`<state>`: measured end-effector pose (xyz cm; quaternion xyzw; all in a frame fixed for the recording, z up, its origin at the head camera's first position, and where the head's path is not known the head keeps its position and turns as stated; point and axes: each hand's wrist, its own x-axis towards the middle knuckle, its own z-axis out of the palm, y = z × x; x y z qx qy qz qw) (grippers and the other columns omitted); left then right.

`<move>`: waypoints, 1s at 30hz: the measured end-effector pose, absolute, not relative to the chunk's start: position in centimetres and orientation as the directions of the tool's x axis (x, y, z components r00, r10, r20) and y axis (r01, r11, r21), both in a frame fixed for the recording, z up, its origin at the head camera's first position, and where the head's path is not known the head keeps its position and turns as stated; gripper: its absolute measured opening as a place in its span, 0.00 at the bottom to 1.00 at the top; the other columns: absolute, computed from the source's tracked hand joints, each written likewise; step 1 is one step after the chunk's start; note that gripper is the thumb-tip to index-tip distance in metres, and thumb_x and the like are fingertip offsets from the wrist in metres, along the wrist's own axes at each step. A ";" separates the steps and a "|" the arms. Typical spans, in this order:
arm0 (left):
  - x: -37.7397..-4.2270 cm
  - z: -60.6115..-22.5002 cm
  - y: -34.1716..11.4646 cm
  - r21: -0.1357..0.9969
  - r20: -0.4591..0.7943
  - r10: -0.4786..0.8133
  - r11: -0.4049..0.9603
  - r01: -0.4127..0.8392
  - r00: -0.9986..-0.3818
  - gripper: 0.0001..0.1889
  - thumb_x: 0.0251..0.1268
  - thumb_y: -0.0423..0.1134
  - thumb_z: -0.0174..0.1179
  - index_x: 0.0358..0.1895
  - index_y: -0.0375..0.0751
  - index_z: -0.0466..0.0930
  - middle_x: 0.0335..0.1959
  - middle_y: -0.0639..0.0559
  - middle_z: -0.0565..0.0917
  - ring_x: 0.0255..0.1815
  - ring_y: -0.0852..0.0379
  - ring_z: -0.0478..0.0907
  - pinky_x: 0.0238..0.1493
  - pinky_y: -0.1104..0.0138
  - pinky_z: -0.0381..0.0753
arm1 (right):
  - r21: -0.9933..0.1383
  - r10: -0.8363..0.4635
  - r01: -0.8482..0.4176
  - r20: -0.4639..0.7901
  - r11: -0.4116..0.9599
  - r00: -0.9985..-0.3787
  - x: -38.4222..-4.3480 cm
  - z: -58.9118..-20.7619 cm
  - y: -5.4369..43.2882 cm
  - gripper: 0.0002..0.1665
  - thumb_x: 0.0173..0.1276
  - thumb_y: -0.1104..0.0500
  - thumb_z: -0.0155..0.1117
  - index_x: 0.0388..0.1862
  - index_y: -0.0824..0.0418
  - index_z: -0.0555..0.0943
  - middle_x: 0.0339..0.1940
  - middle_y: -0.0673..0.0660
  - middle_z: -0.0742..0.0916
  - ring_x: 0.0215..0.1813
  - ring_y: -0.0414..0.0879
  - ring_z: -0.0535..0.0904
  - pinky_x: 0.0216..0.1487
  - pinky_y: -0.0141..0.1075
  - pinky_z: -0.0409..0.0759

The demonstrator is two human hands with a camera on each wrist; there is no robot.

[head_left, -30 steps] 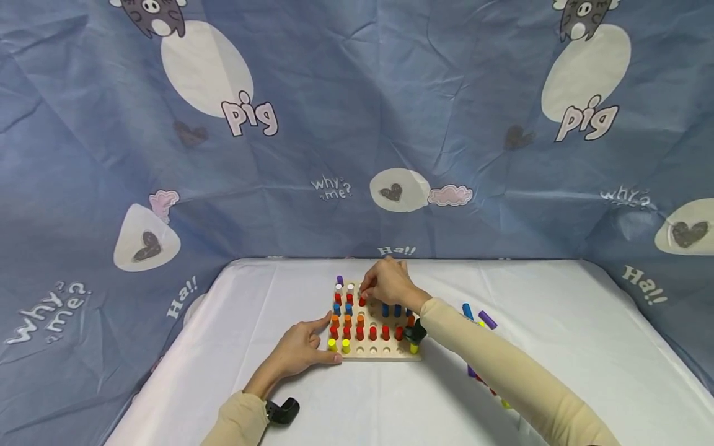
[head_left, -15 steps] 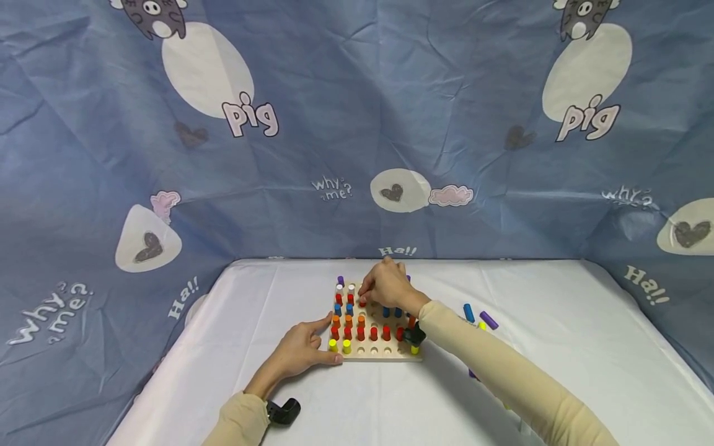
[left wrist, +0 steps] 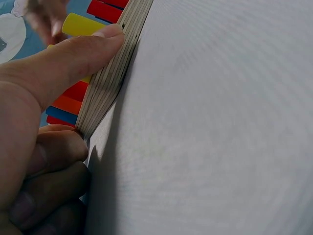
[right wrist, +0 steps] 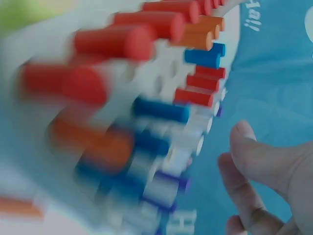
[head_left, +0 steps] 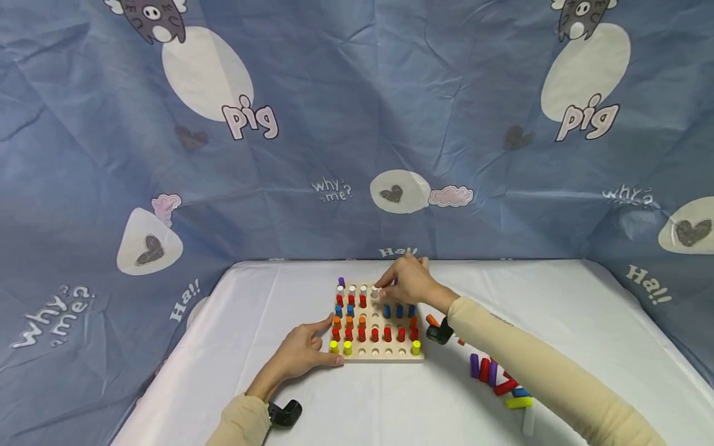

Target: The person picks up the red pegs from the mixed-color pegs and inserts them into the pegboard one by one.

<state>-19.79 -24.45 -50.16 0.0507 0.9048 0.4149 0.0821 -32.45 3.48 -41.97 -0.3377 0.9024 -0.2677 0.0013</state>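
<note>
Your left hand (head_left: 301, 350) grips the near-left corner of the wooden pegboard (head_left: 375, 358). The thumb presses on the near edge, beside a yellow peg (left wrist: 80, 24), and the index finger lies along the left side. The pegboard lies flat on the white surface (head_left: 379, 409), in front of you.

Your right hand (head_left: 411, 280) is over the far part of the pegboard, with its fingertips at the fourth white peg (head_left: 375, 292). In the right wrist view, the thumb and fingers are spread, with a gap between them. You cannot tell from the head view whether they touch the peg.

The white row holds four upright pegs. In front of it stand three red pegs (head_left: 351, 301), then blue pegs (head_left: 400, 311) in two groups, then orange pegs (head_left: 349, 323). A row of seven red pegs follows, and yellow pegs stand in the nearest row. Purple pegs stand along the far edge.

Loose pegs (head_left: 493, 374) of several colours lie on the surface to the right, partly hidden by your right sleeve (head_left: 535, 359).
</note>
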 end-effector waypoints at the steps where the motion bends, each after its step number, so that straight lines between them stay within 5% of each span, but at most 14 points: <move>1: -19.8 -50.2 -24.4 0.759 -0.104 0.162 0.650 0.027 -0.981 0.57 0.47 0.56 0.84 0.81 0.40 0.67 0.11 0.63 0.59 0.16 0.62 0.53 0.21 0.70 0.57 | -0.469 -0.611 -0.613 0.179 0.636 -0.771 -32.3 -41.8 4.4 0.07 0.61 0.57 0.84 0.39 0.51 0.96 0.38 0.45 0.94 0.59 0.62 0.77 0.58 0.61 0.54; 7: -20.1 -49.8 -24.1 0.751 -0.111 0.172 0.660 0.031 -0.979 0.57 0.47 0.57 0.84 0.81 0.41 0.66 0.12 0.63 0.59 0.16 0.63 0.53 0.21 0.70 0.56 | -0.379 -0.598 -0.598 0.131 0.707 -0.791 -30.6 -41.0 10.8 0.08 0.56 0.56 0.86 0.36 0.51 0.96 0.34 0.43 0.94 0.46 0.50 0.72 0.55 0.61 0.55; 21: -19.7 -50.4 -23.9 0.775 -0.110 0.188 0.631 0.034 -0.976 0.56 0.47 0.55 0.84 0.81 0.41 0.67 0.11 0.63 0.58 0.17 0.62 0.52 0.20 0.70 0.56 | -0.304 -0.583 -0.572 0.063 0.762 -0.810 -25.1 -42.8 19.9 0.13 0.48 0.48 0.90 0.20 0.40 0.89 0.21 0.34 0.84 0.42 0.46 0.70 0.52 0.65 0.60; 30: -19.8 -50.2 -24.2 0.758 -0.107 0.161 0.651 0.024 -0.981 0.57 0.46 0.55 0.85 0.81 0.40 0.67 0.12 0.62 0.58 0.17 0.62 0.52 0.21 0.70 0.56 | -0.272 -0.513 -0.508 0.060 0.817 -0.856 -22.8 -45.4 21.9 0.20 0.41 0.34 0.90 0.24 0.40 0.88 0.21 0.34 0.81 0.40 0.45 0.69 0.51 0.63 0.64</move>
